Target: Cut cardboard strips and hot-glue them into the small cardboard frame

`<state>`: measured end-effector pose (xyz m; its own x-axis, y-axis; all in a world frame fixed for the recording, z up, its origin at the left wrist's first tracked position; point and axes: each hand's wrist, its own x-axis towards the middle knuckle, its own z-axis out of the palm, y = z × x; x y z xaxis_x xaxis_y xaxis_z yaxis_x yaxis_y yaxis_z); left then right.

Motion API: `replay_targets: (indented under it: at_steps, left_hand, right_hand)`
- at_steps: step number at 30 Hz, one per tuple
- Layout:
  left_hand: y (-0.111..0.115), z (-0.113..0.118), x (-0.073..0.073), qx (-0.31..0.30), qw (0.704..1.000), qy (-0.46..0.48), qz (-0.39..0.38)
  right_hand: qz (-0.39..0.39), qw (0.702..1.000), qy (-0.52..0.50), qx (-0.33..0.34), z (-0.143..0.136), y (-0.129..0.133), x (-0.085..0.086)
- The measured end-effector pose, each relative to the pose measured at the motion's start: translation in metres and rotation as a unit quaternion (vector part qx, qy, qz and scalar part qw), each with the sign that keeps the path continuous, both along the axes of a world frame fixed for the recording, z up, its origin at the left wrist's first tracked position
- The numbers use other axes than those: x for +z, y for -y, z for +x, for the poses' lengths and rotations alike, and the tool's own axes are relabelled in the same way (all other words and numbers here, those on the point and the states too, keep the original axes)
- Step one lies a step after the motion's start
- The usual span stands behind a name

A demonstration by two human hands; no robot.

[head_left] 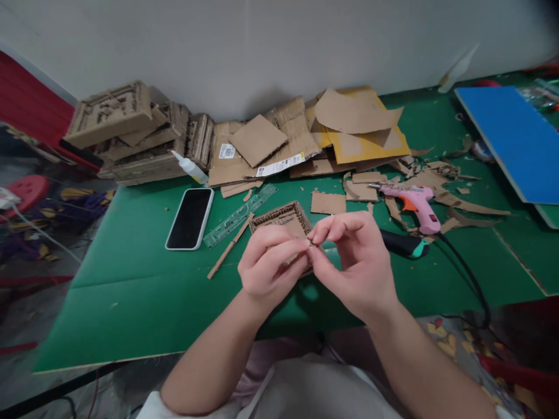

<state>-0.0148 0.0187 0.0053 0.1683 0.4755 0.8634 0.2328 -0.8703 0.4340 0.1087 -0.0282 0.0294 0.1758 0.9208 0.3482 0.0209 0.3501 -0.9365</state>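
Note:
My left hand [273, 259] and my right hand [353, 259] meet at the fingertips above the front part of a small cardboard tray [301, 212]. Both pinch a tiny cardboard piece [311, 242] between thumb and fingers; most of it is hidden. The tray has raised corrugated walls and lies on the green table, partly covered by my hands. A thin cardboard strip [230, 245] and a clear ruler [240, 215] lie to the left of the tray. Behind my right hand is a flat cardboard rectangle [328, 203].
A phone [189, 219] and glue bottle [191, 169] are at left, near stacked cardboard pieces [131, 125]. At right are a pink glue gun [419, 206] with a black cable, a black-handled tool [404, 244], scraps [449, 192] and a blue board [515, 137].

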Motion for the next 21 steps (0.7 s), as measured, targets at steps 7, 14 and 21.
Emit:
replay_targets:
  at_steps: [7,14,21]
  left_hand:
    - [0.0003,-0.0005,-0.0029,0.02,1.0,0.004,0.002]
    - [0.0008,-0.0008,-0.0025,0.022,1.0,0.004,-0.001]
    - [0.0008,-0.0008,-0.0015,0.004,1.0,0.005,-0.006]
  right_hand:
    - [0.003,0.999,-0.051,0.017,-0.0029,-0.0007,0.0001]
    - [0.01,0.997,-0.069,0.021,-0.0035,-0.0016,-0.0004]
    - [0.012,0.998,-0.068,0.014,-0.0036,-0.0011,-0.001]
